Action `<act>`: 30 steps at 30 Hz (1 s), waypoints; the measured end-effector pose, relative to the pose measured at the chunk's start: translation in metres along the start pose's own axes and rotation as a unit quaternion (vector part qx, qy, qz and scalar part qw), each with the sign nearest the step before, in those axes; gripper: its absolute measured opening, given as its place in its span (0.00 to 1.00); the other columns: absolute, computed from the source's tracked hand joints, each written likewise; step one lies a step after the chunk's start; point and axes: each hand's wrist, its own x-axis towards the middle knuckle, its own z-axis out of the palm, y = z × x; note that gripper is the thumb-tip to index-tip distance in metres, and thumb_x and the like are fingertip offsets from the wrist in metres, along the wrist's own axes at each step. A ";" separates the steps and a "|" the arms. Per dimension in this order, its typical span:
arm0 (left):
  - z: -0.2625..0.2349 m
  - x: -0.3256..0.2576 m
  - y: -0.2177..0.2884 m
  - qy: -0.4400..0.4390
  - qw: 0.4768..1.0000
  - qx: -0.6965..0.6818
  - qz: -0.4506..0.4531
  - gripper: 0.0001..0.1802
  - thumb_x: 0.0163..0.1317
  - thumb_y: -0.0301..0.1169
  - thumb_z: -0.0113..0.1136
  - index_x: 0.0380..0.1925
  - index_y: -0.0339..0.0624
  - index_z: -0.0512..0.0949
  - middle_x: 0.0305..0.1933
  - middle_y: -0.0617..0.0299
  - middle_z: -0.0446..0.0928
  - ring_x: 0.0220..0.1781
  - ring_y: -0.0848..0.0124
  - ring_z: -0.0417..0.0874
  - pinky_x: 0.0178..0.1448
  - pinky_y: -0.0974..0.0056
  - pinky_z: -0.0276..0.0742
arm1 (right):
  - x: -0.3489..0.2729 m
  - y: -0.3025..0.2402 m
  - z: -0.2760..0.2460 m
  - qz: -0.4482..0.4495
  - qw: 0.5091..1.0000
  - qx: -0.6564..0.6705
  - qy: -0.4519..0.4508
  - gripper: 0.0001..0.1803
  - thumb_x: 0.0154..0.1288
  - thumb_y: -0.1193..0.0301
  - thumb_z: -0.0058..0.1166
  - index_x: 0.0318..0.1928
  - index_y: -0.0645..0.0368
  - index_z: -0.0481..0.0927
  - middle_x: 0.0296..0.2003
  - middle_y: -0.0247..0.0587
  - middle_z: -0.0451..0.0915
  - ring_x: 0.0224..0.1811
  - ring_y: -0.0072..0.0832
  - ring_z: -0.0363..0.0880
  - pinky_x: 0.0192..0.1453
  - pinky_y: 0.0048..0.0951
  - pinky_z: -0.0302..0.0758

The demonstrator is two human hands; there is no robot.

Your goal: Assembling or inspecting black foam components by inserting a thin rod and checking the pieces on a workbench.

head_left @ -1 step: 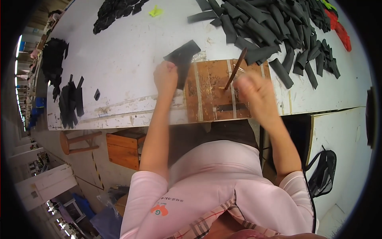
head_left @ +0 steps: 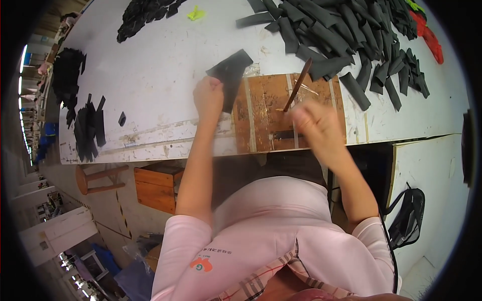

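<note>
Right hand (head_left: 317, 125): blurring, closing around a thin brown stick (head_left: 298, 84), tip slanting up over the wooden board (head_left: 261, 115). Left hand (head_left: 209, 96): pinching a black fabric piece (head_left: 232, 75), lying half on the board's left edge, half on the white tabletop (head_left: 160, 75). Farther back: black strips (head_left: 341, 45) piling up; yellow scrap (head_left: 196, 14) lying beyond, near the far edge.

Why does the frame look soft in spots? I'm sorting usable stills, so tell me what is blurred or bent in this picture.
In the head view, the right hand holding the brown stick is smeared by motion; the left hand gripping the black piece is sharp; the white table's edges bow from fisheye distortion; the corners are black; lighting is even, without harsh glare.
</note>
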 end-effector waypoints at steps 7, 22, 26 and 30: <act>-0.020 -0.046 0.029 0.122 0.971 -0.188 0.080 0.03 0.52 0.23 0.52 0.26 0.35 0.70 0.23 0.58 0.72 0.27 0.67 0.74 0.33 0.65 0.69 | -0.008 0.005 0.036 -0.073 0.994 -0.071 0.038 0.14 0.52 0.67 0.56 0.33 0.65 0.72 0.27 0.46 0.73 0.26 0.37 0.73 0.30 0.32 0.70; -0.079 -0.096 0.084 -0.288 0.793 -0.537 -0.010 0.16 0.63 0.34 0.44 0.44 0.34 0.67 0.34 0.61 0.75 0.32 0.78 0.73 0.34 0.76 0.68 | -0.010 -0.016 0.010 0.015 0.988 0.120 -0.093 0.11 0.50 0.73 0.57 0.19 0.66 0.71 0.12 0.31 0.65 0.18 0.14 0.59 0.21 0.21 0.59; -0.103 -0.087 0.111 -0.379 0.839 -0.382 0.075 0.12 0.60 0.30 0.48 0.40 0.33 0.72 0.31 0.63 0.75 0.30 0.82 0.72 0.30 0.77 0.66 | -0.006 -0.023 -0.001 -0.015 0.981 0.015 -0.194 0.10 0.49 0.72 0.58 0.21 0.68 0.74 0.13 0.40 0.66 0.17 0.22 0.63 0.23 0.24 0.62; -0.109 -0.082 0.120 -0.436 0.863 -0.232 0.101 0.05 0.54 0.22 0.52 0.30 0.34 0.75 0.23 0.69 0.72 0.23 0.84 0.66 0.27 0.78 0.63 | -0.004 -0.031 -0.004 -0.027 0.977 -0.009 -0.212 0.10 0.48 0.72 0.58 0.23 0.68 0.75 0.15 0.46 0.69 0.18 0.33 0.68 0.26 0.28 0.66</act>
